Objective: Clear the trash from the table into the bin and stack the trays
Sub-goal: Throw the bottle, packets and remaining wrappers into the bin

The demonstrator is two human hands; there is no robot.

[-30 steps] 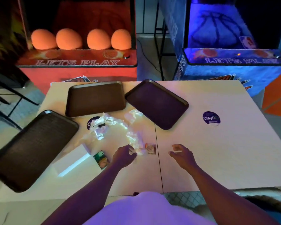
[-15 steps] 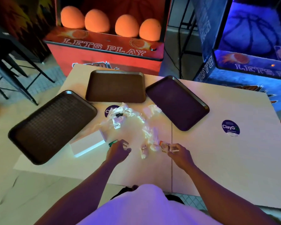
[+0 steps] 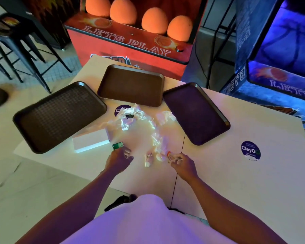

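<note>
Pinching a small orange wrapper (image 3: 169, 154), the right hand (image 3: 182, 164) may drop it, so slight is the hold. The left hand (image 3: 117, 160) curls its fingers (image 3: 127, 154) near a green packet (image 3: 117, 146); whether they hold anything is unclear.

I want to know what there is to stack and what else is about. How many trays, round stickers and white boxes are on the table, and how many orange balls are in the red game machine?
Trays: 3
Round stickers: 2
White box: 1
Orange balls: 4
Total: 10
</note>
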